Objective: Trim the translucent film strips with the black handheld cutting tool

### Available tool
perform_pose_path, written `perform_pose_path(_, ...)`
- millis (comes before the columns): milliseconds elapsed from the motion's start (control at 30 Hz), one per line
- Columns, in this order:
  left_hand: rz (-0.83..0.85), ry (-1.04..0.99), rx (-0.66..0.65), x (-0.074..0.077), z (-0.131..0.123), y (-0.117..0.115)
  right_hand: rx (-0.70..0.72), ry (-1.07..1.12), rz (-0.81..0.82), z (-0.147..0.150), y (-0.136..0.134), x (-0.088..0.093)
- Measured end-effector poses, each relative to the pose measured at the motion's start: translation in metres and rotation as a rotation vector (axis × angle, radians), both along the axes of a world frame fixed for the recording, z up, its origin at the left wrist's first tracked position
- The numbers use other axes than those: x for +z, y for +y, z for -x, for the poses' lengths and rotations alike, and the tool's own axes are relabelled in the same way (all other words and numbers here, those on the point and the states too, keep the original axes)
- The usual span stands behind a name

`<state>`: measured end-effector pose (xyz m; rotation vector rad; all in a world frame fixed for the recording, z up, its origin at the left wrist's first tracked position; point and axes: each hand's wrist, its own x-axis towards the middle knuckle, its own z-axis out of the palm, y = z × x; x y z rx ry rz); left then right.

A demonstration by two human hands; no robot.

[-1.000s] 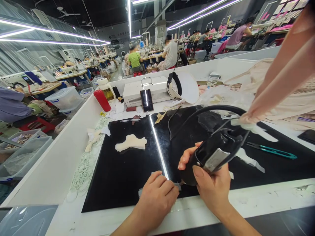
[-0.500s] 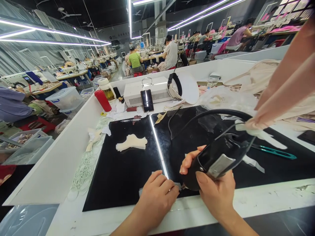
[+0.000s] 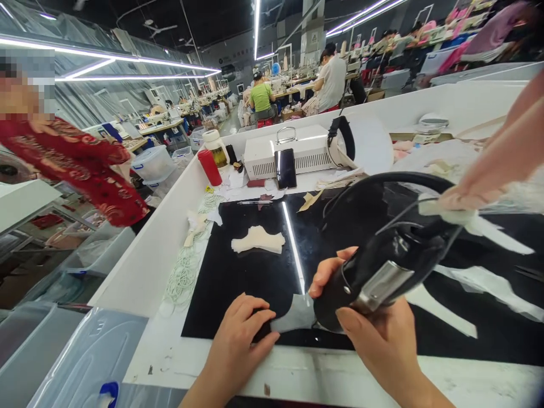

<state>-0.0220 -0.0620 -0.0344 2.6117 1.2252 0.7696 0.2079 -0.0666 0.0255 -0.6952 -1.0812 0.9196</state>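
Note:
My right hand (image 3: 385, 334) is wrapped round a black corded power tool (image 3: 382, 263) with a silver metal plate on its side. The tool's lower end is over the right end of a thin grey piece (image 3: 297, 314), hiding that end. At the other end of this piece is my left hand (image 3: 244, 334), fingers bent and thumb apart, at or touching its edge. Both hands are at the front of a black mat (image 3: 238, 289). Farther back lies a cream stack of cut fabric (image 3: 258, 240). White cut pieces (image 3: 446, 311) are right of the tool.
A pinkish hanging form (image 3: 505, 147) with a cord tied to it fills the upper right. Behind the mat stand a phone (image 3: 285, 169), a white vented box (image 3: 312, 150) and a red cup (image 3: 209, 168). A person in red (image 3: 80, 164) is at the left.
My view has swung left, bringing a person in red into sight. My left hand has slid left, uncovering the grey piece. My right hand still holds the tool.

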Motion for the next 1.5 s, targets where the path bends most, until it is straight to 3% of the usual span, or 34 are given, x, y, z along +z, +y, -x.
perform_pose_path(367, 0.031, -0.105, 0.026, -0.003, -0.004, -0.004, 0.057, 0.056, -0.019, 0.033, 0.011, -0.004)
perform_pose_path(800, 0.029, -0.093, 0.008, -0.004, 0.001, -0.01, 0.05, 0.061, -0.02, 0.042, 0.008, -0.012)
perform_pose_path(1067, -0.038, -0.046, 0.016, -0.001, 0.014, -0.017, 0.047, 0.069, -0.024, 0.041, 0.007, -0.018)
perform_pose_path(1500, -0.217, 0.024, 0.013, -0.001, 0.012, -0.026, 0.057, 0.065, -0.013, 0.04, 0.007, -0.018)
